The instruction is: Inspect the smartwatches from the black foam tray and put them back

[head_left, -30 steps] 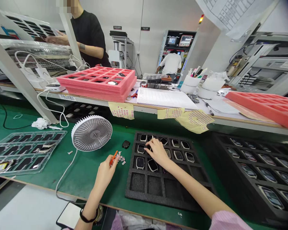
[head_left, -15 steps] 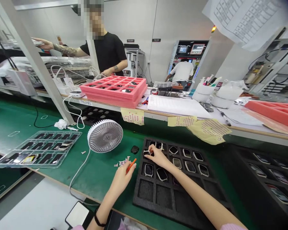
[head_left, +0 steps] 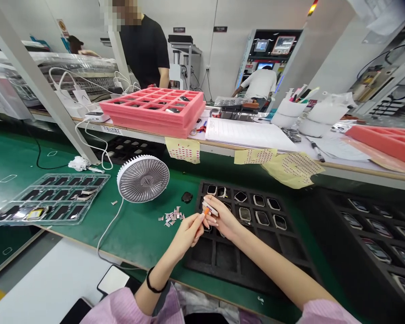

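My right hand (head_left: 227, 221) is closed around a small smartwatch case (head_left: 211, 208) with a light-coloured frame, held above the left part of the black foam tray (head_left: 224, 263). My left hand (head_left: 189, 231) pinches a thin orange hand tool (head_left: 206, 211), whose end meets the watch case; whether it is a pry stick or tweezers cannot be made out. Several square-faced watches (head_left: 245, 214) lie in the tray's compartments beneath and beyond my hands. Left of the tray is a scattered pile of small pale strips (head_left: 172, 217), with a dark watch-like piece (head_left: 186, 197) behind it.
A white fan (head_left: 143, 179) stands on the green bench, its cable running to the front edge. To its left lies a clear tray of black parts (head_left: 74, 213). Another black watch tray (head_left: 374, 238) is at right. A shelf holds pink foam trays (head_left: 151, 119). A co-worker (head_left: 146, 49) stands behind it.
My right hand has lifted the watch case out of the foam tray. My left hand has moved right with the orange tool, bringing it to the case. The view has shifted slightly.
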Demonstrator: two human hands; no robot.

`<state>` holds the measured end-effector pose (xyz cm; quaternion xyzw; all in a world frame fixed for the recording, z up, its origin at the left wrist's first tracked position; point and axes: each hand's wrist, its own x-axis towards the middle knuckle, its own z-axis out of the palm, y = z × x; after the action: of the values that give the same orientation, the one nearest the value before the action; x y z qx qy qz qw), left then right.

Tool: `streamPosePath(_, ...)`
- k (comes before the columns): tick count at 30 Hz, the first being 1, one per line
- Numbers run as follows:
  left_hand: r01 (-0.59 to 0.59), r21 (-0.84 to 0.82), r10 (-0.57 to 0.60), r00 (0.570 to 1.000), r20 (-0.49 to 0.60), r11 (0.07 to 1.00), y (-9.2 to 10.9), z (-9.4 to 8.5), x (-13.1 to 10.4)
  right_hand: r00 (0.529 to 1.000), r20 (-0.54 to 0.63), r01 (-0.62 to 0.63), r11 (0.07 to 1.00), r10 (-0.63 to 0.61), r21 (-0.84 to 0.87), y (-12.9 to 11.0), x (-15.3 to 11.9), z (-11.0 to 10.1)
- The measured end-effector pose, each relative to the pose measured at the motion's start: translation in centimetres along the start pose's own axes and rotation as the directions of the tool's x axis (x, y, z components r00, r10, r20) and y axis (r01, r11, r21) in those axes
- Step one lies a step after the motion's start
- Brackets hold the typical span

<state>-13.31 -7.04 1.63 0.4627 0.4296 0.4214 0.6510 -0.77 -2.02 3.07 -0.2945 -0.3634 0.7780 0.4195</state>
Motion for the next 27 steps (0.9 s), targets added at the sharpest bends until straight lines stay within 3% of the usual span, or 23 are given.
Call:
streamPosePath(5, 0.006, 0.030, -0.005, 0.999, -0.036, 1.000, 0.22, -0.10, -0.19, 0.999, -0.044, 0.029, 0.999, -0.028, 0.018, -0.07, 0.03, 0.26)
streamPosePath(14, -0.045, 0.050, 0.048, 0.997, -0.056, 0.998, 0.11, -0.17, -0.02, 1.000, 0.008, 0.030, 0.996, -0.030, 0.084, 0.20, 0.15, 0.04)
streamPosePath(22, 0.001, 0.124, 0.003, 1.000, -0.031, 0.992, 0.40, -0.77, 0.04, 0.993, -0.019, 0.112, 0.993, -0.113, -0.043, 0.00, 0.27, -0.06)
streamPosePath(27, 0.001, 0.080, 0.003, 0.999, -0.054, 0.997, 0.09, -0.76, 0.26, 0.988, 0.148, -0.064, 0.992, 0.047, 0.113, -0.56, 0.27, -0.01)
